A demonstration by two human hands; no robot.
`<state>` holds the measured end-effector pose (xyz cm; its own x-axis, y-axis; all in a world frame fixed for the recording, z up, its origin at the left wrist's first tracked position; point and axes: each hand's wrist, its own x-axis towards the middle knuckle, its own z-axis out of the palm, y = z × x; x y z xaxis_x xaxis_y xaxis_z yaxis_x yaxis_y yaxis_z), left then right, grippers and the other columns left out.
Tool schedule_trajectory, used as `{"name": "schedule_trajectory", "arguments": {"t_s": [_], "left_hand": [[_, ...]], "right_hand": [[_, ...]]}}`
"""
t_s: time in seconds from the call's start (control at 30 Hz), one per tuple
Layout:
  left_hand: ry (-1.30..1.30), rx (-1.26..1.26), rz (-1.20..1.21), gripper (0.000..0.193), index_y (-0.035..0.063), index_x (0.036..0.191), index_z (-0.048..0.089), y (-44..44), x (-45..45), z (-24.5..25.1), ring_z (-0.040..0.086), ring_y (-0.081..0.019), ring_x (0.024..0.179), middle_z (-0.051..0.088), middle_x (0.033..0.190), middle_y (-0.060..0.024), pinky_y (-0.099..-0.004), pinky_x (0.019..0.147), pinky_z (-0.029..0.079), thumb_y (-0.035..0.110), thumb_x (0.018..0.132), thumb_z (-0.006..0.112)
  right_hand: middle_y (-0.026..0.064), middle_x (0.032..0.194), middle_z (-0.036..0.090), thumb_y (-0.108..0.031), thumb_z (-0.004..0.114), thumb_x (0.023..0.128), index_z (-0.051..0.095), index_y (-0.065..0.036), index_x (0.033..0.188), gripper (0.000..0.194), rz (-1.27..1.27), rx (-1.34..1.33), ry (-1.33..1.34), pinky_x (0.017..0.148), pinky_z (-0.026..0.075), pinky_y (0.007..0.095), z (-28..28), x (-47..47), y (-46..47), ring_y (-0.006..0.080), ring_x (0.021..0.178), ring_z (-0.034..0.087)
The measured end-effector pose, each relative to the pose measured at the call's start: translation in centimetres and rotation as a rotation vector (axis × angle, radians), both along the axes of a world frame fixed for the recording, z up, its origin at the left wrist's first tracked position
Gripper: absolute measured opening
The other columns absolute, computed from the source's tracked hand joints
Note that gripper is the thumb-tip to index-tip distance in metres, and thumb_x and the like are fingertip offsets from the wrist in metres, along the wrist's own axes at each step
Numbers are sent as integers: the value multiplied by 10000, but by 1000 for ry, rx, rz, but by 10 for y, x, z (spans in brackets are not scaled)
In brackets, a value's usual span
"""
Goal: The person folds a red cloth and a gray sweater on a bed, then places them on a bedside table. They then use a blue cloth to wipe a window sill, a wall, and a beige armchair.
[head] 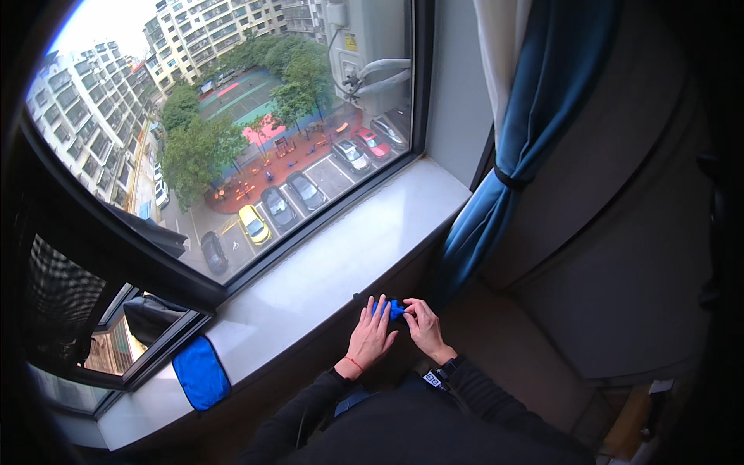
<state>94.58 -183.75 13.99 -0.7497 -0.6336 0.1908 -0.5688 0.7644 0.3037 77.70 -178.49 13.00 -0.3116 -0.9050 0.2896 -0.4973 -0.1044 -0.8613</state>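
A crumpled blue cloth [396,310] lies between my two hands, just off the front edge of the windowsill. My left hand [370,332], with a red string at the wrist, rests its spread fingers over the left part of the cloth. With thumb and forefinger, my right hand [425,326] pinches the cloth's right end. What supports the cloth is too dark to make out. A second blue cloth [201,373] with a dark border lies flat on the sill, to the left.
The pale windowsill [325,244] runs diagonally below a large dark-framed window [325,203]. A tied blue curtain [494,209] hangs at the sill's right end. At the lower left is a smaller opened window pane [157,343].
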Motion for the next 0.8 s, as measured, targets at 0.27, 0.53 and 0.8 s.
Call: {"name": "schedule_trajectory", "arguments": {"t_s": [0.27,0.53,0.8], "left_hand": [[0,7,-287,709,-19,1465,345,44,-153,2,211,-413,1460,251,1574,-206,-565,1152,220,399,936,564],[105,171,-832,736,-63,1473,271,96,-262,18,187,-481,1443,203,1558,-283,-547,1148,242,289,919,605],[200,87,-1076,757,-30,1483,276,135,-378,26,238,-446,1437,230,1562,-253,-571,1147,212,339,918,617]], "right_hand": [[130,903,651,-50,629,897,556,-14,998,129,-312,-74,-16,711,533,383,-5,-124,86,313,820,660],[4,802,549,-80,640,920,522,-25,926,131,-569,-11,-455,624,462,237,-7,-179,185,56,729,530],[8,737,631,-69,685,900,581,2,887,127,-974,-233,-403,607,491,220,14,-267,243,45,694,602]]}}
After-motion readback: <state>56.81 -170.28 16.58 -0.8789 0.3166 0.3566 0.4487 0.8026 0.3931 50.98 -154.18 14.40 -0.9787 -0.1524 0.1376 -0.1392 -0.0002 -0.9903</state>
